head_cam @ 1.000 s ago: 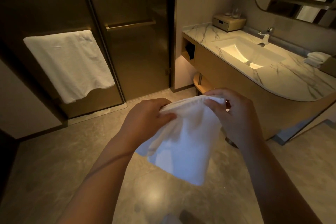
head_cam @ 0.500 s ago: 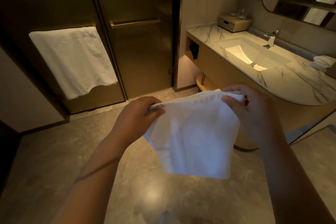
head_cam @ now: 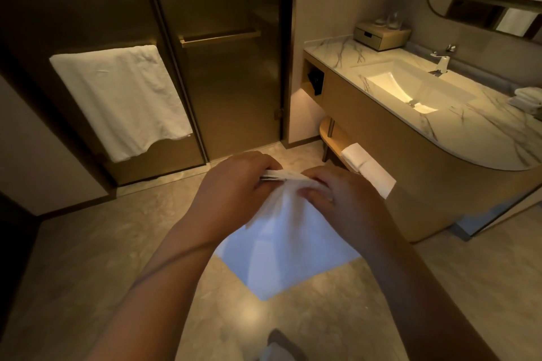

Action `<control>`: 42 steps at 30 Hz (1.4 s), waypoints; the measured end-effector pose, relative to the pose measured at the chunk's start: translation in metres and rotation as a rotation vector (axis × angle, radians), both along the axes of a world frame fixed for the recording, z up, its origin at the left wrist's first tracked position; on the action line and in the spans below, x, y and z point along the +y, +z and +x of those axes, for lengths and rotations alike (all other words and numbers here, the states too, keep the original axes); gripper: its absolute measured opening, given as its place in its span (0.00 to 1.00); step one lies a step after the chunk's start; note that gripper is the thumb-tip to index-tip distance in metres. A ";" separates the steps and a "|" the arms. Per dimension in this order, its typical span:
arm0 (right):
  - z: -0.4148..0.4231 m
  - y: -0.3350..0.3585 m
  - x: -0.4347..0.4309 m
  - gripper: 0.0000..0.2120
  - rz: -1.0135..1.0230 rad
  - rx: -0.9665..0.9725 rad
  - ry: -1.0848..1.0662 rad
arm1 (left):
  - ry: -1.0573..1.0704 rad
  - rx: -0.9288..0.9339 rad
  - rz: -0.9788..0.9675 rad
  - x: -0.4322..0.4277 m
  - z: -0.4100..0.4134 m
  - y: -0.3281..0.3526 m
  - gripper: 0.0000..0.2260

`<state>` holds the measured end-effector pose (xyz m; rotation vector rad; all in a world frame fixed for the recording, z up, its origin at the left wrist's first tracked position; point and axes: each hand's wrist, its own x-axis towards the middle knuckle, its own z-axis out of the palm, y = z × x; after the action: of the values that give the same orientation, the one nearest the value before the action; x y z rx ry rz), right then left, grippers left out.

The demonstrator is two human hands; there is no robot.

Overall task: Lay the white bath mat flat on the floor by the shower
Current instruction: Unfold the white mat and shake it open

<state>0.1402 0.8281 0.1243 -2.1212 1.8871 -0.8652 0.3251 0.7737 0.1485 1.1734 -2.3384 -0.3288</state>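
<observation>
The person holds the mat (head_cam: 281,243) in the air in front of the body, above the floor (head_cam: 88,258). Both hands are close together at its top edge. The left hand (head_cam: 234,184) is closed around the bunched upper edge, with the fingers curled over it. The right hand (head_cam: 337,199) is also closed on the same edge, just beside the left one, and its fingers pinch the cloth from the front. The mat hangs down from the hands and spreads wider toward its lower corner, which points at the floor; whether that corner touches the tiles cannot be told.

Behind the hands stands the shower door (head_cam: 228,67) of dark glass with a bar handle. To its left a white towel (head_cam: 120,99) hangs on another glass panel. On the right is a vanity (head_cam: 410,170) with a marble top and a lit sink (head_cam: 410,88). A folded white cloth (head_cam: 368,168) lies on the low shelf of the vanity, near the right hand. At the far right edge of the counter there is a small stack of towels (head_cam: 528,99).
</observation>
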 end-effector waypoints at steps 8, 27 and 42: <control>0.005 0.012 -0.008 0.07 -0.111 0.094 0.027 | 0.027 0.091 0.005 -0.007 0.019 -0.004 0.07; -0.001 0.019 -0.013 0.08 -0.113 -0.006 -0.012 | 0.000 0.470 0.292 -0.006 -0.010 -0.016 0.05; 0.032 0.009 -0.021 0.09 -0.361 -0.241 -0.229 | 0.102 0.628 0.344 -0.011 -0.003 -0.015 0.05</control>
<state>0.1721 0.8068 0.1338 -1.8846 1.9892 -1.5386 0.3225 0.7623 0.1330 1.1244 -1.7078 -0.9410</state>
